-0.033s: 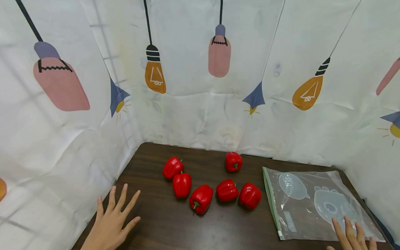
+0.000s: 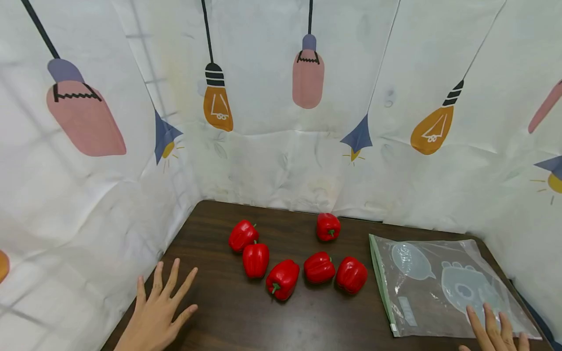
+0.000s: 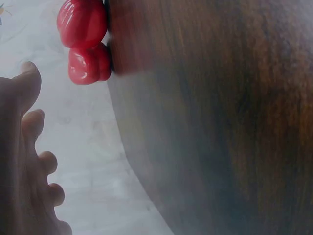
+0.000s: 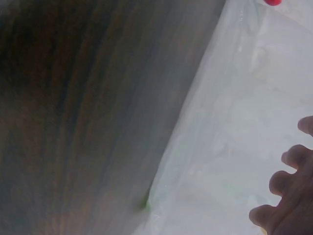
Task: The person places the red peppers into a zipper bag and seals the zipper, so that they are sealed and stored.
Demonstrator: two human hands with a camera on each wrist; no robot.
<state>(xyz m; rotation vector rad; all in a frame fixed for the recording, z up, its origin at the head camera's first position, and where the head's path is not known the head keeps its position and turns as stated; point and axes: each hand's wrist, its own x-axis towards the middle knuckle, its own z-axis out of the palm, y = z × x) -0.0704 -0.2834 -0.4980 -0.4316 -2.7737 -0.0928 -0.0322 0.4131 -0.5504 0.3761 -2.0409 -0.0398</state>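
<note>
Several shiny red bell peppers lie on the dark wooden table. Two touch at the left, a bell pepper [image 2: 243,235] and one just in front of it [image 2: 255,260]. Toward the middle are a bell pepper [image 2: 283,280], another bell pepper [image 2: 319,267] and a third bell pepper [image 2: 351,275]; one more bell pepper [image 2: 328,226] sits behind them. My left hand [image 2: 151,314], fingers spread, is over the table's left edge, apart from the peppers. My right hand [image 2: 496,334] has its fingers extended at the near right corner of a clear zip bag [image 2: 421,302]; contact cannot be told.
The brown table [image 2: 210,317] has its left edge and back edge close to a white cloth [image 2: 272,161] printed with hanging lamps. The bag lies flat at the table's right side, its green zip edge [image 2: 381,282] facing the peppers.
</note>
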